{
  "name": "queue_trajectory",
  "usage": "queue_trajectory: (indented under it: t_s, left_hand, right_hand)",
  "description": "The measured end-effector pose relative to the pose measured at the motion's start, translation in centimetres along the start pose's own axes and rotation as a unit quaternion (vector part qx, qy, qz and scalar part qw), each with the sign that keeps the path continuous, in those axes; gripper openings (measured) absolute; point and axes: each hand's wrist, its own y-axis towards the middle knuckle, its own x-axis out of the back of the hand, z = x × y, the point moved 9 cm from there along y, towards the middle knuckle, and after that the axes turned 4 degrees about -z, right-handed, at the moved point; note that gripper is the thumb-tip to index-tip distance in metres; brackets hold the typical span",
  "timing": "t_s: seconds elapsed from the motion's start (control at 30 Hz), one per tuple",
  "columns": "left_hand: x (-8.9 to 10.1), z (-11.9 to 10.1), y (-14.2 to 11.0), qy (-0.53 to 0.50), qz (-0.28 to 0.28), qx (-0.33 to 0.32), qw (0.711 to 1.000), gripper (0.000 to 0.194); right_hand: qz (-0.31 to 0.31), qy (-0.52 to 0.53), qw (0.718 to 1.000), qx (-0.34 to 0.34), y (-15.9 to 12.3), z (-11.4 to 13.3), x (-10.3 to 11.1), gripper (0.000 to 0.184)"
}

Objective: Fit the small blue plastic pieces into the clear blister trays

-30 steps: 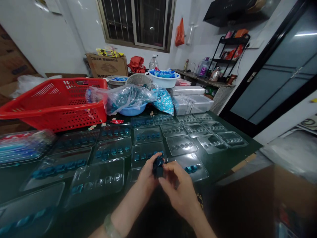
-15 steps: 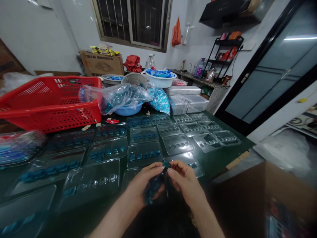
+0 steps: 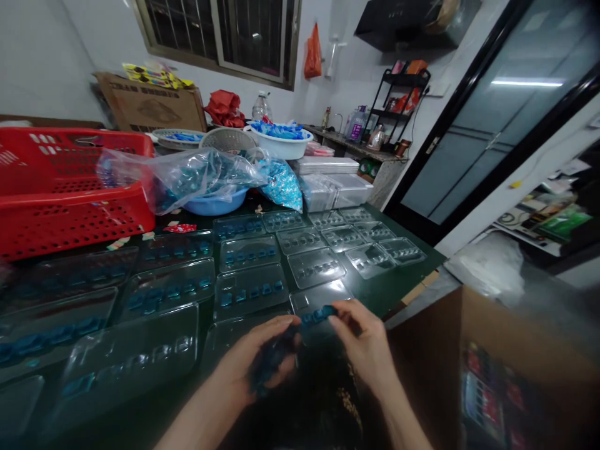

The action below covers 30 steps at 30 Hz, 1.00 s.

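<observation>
Cupped around a bunch of dark teal plastic pieces (image 3: 272, 364) is my left hand (image 3: 239, 357), low in the middle of the view. My right hand (image 3: 368, 337) pinches small teal pieces (image 3: 319, 314) between thumb and fingers, just right of my left fingertips. Their exact kind is blurred. A clear plastic tray (image 3: 307, 295) lies just beyond my hands. Left of it, another clear tray (image 3: 250, 281) has a row of teal pieces in its slots. Nearer on the left, a tray (image 3: 164, 331) has one teal piece (image 3: 79, 385) at its left end.
Several more clear trays (image 3: 316, 267) cover the dark green table. Behind stand a red basket (image 3: 107, 215), a blue basin (image 3: 215, 203) under a clear bag, a white basin (image 3: 281, 148) and stacked clear plastic cases (image 3: 347, 189). A cardboard box (image 3: 426, 356) stands open at right.
My hands have moved apart a little, the right one drawing teal pieces away from the left. The view has turned right, showing more of the cardboard box.
</observation>
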Motion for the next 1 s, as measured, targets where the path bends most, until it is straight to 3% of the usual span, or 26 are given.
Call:
queue_trajectory:
  t_s: [0.13, 0.23, 0.33, 0.77, 1.0]
  left_hand:
    - [0.2, -0.8, 0.0, -0.018, 0.001, -0.024, 1.0, 0.025]
    - [0.3, -1.0, 0.0, -0.029, -0.003, -0.023, 0.999, 0.025]
    - [0.6, -0.9, 0.0, -0.036, -0.015, -0.015, 0.999, 0.026]
    - [1.0, -0.7, 0.5, -0.055, -0.026, -0.005, 0.998, 0.028]
    - [0.5, -1.1, 0.4, -0.047, 0.011, -0.029, 0.998, 0.032]
  right_hand:
    - [-0.049, -0.137, 0.989, -0.01, 1.4, -4.7, 4.1, 0.018]
    - [-0.024, -0.195, 0.98, -0.013, 2.1, -7.6, 4.2, 0.017]
    - [-0.008, -0.21, 0.978, -0.013, 2.1, -9.1, 3.5, 0.015]
    - [0.028, -0.213, 0.976, 0.022, 2.4, -8.4, 2.2, 0.023]
    - [0.059, -0.259, 0.961, 0.077, 2.3, -7.2, 0.7, 0.025]
